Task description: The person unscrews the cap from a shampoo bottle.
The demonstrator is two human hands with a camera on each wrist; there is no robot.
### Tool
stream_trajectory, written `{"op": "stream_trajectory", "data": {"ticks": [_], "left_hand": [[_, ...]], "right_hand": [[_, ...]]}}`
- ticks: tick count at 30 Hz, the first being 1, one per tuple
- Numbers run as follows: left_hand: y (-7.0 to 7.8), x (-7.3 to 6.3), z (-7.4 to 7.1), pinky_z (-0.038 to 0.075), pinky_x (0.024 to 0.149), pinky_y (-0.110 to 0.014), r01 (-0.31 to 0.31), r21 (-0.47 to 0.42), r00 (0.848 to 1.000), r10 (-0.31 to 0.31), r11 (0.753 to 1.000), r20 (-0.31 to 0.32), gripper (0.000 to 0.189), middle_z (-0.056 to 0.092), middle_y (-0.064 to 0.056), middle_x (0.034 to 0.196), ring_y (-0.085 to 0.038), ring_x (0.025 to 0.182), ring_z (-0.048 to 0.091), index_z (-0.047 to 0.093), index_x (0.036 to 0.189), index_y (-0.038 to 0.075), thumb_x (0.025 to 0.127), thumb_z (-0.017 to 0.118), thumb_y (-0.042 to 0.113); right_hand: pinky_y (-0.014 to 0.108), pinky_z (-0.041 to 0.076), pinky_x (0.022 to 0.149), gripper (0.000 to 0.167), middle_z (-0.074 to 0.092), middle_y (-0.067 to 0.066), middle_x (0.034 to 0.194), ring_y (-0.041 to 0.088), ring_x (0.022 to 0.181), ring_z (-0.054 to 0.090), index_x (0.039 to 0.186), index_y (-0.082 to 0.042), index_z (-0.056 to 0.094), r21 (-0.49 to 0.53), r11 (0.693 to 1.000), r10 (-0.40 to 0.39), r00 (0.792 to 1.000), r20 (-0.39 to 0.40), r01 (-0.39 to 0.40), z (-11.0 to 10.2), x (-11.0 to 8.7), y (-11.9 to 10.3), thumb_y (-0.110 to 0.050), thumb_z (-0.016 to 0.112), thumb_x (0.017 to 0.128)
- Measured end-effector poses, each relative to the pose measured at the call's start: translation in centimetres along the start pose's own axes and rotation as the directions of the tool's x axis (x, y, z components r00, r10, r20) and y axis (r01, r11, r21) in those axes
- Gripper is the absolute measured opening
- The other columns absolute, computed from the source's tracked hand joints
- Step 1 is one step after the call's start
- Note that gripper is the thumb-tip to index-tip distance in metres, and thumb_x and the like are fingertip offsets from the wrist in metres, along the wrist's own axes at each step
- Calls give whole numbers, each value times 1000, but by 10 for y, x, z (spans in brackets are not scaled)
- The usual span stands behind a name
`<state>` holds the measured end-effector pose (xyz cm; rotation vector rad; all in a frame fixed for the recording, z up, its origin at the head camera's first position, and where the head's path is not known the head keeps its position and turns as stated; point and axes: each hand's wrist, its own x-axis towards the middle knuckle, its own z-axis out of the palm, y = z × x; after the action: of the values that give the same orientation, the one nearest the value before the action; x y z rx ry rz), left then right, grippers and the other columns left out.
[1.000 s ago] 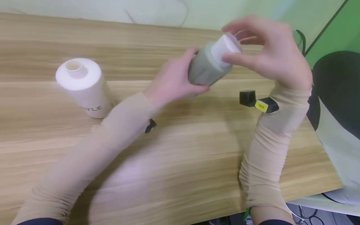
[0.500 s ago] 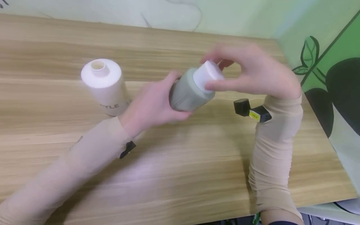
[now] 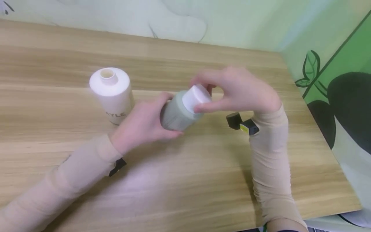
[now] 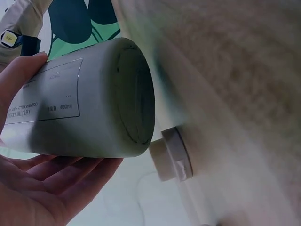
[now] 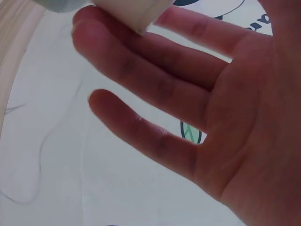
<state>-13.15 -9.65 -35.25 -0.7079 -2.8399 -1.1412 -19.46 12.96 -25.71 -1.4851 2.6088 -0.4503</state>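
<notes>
My left hand (image 3: 142, 124) grips a grey-green shampoo bottle (image 3: 177, 112) by its body, tilted above the table with its top to the upper right. In the left wrist view the bottle's base (image 4: 134, 96) and printed label (image 4: 44, 92) show. My right hand (image 3: 240, 88) pinches the white cap (image 3: 195, 96) on the bottle between thumb and fingers. The right wrist view shows fingers (image 5: 155, 87) below the cap (image 5: 136, 12), the lowest one apart from it. Left of the hands a white bottle (image 3: 111, 93) stands upright with a bare, uncapped neck.
A small pale stepped piece like a cap (image 4: 171, 155) is in the left wrist view, beyond the bottle's base. The wooden table (image 3: 185, 187) meets a painted wall (image 3: 240, 25) at the back. Its right edge runs beside a green and black mural (image 3: 347, 106).
Both hands and the shampoo bottle have come left and lower, towards the white bottle. The right fingers have stayed at the cap. The head view has shifted somewhat.
</notes>
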Motion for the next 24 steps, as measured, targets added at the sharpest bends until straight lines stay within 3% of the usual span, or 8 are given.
{"op": "stream_trajectory", "data": {"ticks": [9, 18, 24], "left_hand": [[1, 4, 7, 57, 80, -39, 4, 18, 1000, -4, 1000, 17, 83, 69, -12, 105, -25, 89, 69, 46, 131, 6, 66, 87, 35], [-1, 4, 7, 57, 82, -39, -13, 26, 1000, 12, 1000, 21, 85, 70, -11, 107, -25, 90, 69, 46, 135, 9, 65, 87, 37], [-4, 5, 5, 56, 85, -40, 1, 20, 999, -2, 1000, 39, 84, 70, -11, 110, -25, 93, 69, 48, 134, 11, 65, 87, 37]], "right_hand": [[27, 50, 69, 39, 69, -5, 92, 9, 79, 60, 116, -12, 64, -48, 999, -15, 1000, 23, 16, 3, -6, 4, -34, 73, 85], [28, 53, 69, 46, 72, 1, 98, 11, 81, 63, 123, -6, 61, -40, 997, -60, 998, 31, 61, 4, -6, 7, -29, 73, 85], [31, 56, 76, 48, 71, 6, 110, 16, 88, 66, 126, -5, 61, -11, 997, -81, 996, 28, 81, 3, -7, 5, -24, 75, 84]]}}
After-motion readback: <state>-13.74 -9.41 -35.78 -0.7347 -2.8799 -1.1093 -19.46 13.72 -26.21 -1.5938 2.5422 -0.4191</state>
